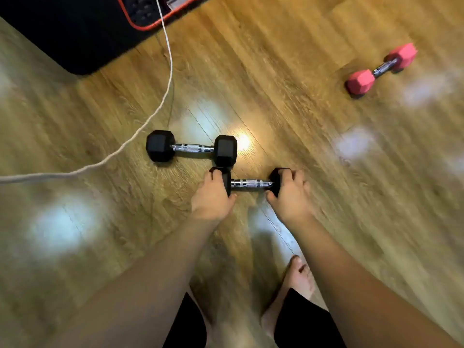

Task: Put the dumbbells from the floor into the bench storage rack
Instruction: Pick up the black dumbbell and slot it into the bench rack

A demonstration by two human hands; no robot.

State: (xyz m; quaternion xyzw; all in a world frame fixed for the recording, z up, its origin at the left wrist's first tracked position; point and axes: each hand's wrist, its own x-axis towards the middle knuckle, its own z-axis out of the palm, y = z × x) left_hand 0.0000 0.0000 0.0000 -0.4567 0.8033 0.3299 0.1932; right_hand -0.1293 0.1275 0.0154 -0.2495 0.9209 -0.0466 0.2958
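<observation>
The left hand (pixel 213 197) and right hand (pixel 290 194) each wrapped their fingers around one end of the near black dumbbell (pixel 251 183), which appeared to rest on the wooden floor (pixel 301 121). A second black dumbbell (pixel 192 148) lay just beyond it; a pink dumbbell (pixel 381 69) lay well apart.

I see one dumbbell (pixel 251 183) on the floor (pixel 288 116) between both hands, a second dumbbell (pixel 192 148) just behind-left, a third dumbbell (pixel 381 70) far right, a cord (pixel 150 116) left, a mat (pixel 75 33) behind.
</observation>
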